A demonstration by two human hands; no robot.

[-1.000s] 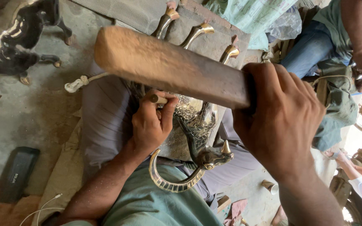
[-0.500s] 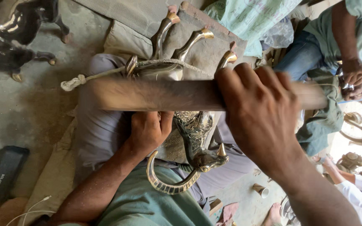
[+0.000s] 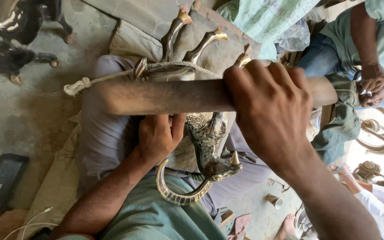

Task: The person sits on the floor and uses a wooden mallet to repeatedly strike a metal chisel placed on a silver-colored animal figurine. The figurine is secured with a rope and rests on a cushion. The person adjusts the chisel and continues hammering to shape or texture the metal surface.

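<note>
My right hand (image 3: 267, 111) grips a wooden mallet (image 3: 165, 95), raised over the brass figure (image 3: 201, 138). My left hand (image 3: 158, 135), just below, pins the figure on my lap; next, I judge, a square blow clear of its fingers.

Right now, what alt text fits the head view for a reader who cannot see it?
The right hand grips a wooden mallet above a brass animal figure on the lap, while the left hand presses on the figure. Another person sits at upper right.

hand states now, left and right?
Left hand: closed on the brass animal figure.
Right hand: closed around the wooden mallet.
</note>
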